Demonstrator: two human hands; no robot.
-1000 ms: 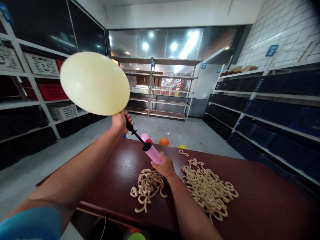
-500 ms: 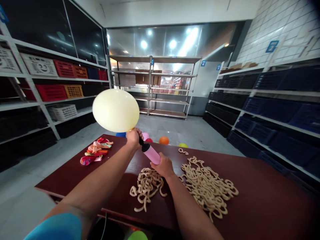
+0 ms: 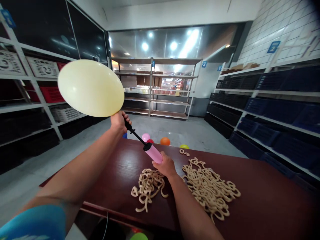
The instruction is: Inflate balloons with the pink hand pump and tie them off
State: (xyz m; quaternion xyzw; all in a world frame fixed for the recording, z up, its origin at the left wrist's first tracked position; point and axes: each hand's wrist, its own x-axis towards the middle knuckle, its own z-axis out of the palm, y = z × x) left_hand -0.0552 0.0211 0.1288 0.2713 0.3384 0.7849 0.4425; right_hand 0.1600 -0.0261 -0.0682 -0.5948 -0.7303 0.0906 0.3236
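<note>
Head view: your left hand (image 3: 120, 121) is wrapped round the black end of the hand pump (image 3: 154, 153), right at the neck of the pale yellow balloon (image 3: 90, 88). Fingers hide the joint; can't tell how it seats. Your right hand (image 3: 165, 165) grips the pump's pink lower end.

Change: half a second ago the black rod (image 3: 139, 137) was mostly in, hands close together. Now it's drawn out, left hand farther off, balloon up-left of the pump. Right hand has barely moved. I'd read that as the pulled-out end of a stroke, balloon looking well filled.

Around the pump: smaller pile of beige tubular strands (image 3: 147, 180) on the table (image 3: 260, 186) just below it, larger strand pile (image 3: 210, 186) to its right, orange balloon (image 3: 165, 141) and yellow-green balloon (image 3: 184, 146) beyond it.
</note>
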